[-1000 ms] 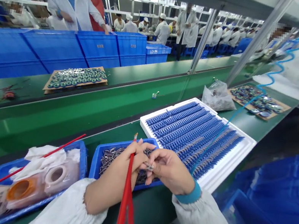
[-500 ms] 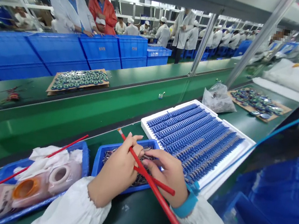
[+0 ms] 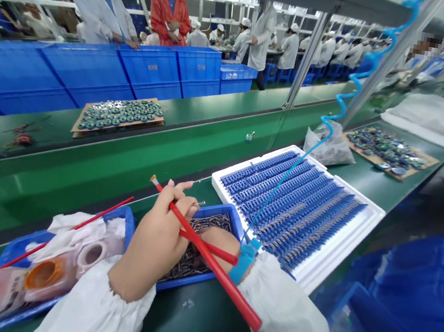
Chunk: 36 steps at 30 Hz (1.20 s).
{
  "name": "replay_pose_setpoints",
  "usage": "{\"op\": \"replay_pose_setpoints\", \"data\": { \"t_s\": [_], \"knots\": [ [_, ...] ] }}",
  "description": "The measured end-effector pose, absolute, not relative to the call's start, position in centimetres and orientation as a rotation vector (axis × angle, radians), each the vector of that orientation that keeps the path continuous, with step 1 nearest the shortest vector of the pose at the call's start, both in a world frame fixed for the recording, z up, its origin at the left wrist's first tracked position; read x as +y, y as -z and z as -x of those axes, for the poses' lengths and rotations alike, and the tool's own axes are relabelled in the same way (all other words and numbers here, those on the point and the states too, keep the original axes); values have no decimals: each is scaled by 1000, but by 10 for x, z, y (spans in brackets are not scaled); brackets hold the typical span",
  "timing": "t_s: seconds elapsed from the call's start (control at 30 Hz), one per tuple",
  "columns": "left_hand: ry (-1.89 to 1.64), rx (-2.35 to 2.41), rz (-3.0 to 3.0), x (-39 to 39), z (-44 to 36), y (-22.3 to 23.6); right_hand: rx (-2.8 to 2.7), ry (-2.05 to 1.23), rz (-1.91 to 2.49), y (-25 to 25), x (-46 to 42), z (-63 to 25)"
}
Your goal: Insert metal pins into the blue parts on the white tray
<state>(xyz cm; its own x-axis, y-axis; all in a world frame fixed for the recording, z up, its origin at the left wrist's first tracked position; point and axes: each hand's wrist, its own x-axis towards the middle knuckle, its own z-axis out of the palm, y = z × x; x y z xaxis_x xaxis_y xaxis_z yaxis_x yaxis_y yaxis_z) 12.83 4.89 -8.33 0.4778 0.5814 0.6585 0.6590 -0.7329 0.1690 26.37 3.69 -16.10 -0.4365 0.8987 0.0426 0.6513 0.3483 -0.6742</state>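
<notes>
My left hand (image 3: 157, 240) grips a long red-handled brush (image 3: 206, 255) that slants across my body, its pale tip (image 3: 154, 180) raised. A shorter red stick (image 3: 210, 247) lies across it. My right hand (image 3: 219, 244) sits partly hidden behind my left, over a blue tray (image 3: 233, 219) heaped with small dark metal screws (image 3: 192, 258). A blue wrist strap (image 3: 244, 261) circles my right wrist, and its coiled blue cord (image 3: 335, 106) rises toward the overhead rail. What my right fingers touch is hidden.
A white foam tray (image 3: 340, 250) of blue comb-like strips lies to the right. On the left, a blue tray (image 3: 118, 216) holds white cloth and orange-rimmed pots. Blue crates stand at lower right and beyond the green conveyor. Co-workers in coats stand further away.
Both hands have shifted left and drawn together, with my right hand now behind my left. The red brush has tilted from upright to a long slant. The blue cord has swung left.
</notes>
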Motion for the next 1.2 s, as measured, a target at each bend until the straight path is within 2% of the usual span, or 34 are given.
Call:
{"op": "replay_pose_setpoints", "data": {
  "t_s": [0.17, 0.37, 0.57, 0.9, 1.2],
  "knots": [
    [1079, -1154, 2683, 49, -127, 84, -2101, -955, 1327, 164, 39, -272],
    [866, -1364, 2835, 49, -125, 90, -1638, -999, 1028, 149, 27, -292],
    [778, -1259, 2945, 41, -136, 101, -1398, -984, 844, 132, 12, -299],
    [809, -1074, 2662, 27, -144, 112, -1279, -708, 878, 132, 2, -284],
    [792, -1129, 2695, 29, -146, 117, -1412, -348, 1049, 120, -3, -278]
  ]
}}
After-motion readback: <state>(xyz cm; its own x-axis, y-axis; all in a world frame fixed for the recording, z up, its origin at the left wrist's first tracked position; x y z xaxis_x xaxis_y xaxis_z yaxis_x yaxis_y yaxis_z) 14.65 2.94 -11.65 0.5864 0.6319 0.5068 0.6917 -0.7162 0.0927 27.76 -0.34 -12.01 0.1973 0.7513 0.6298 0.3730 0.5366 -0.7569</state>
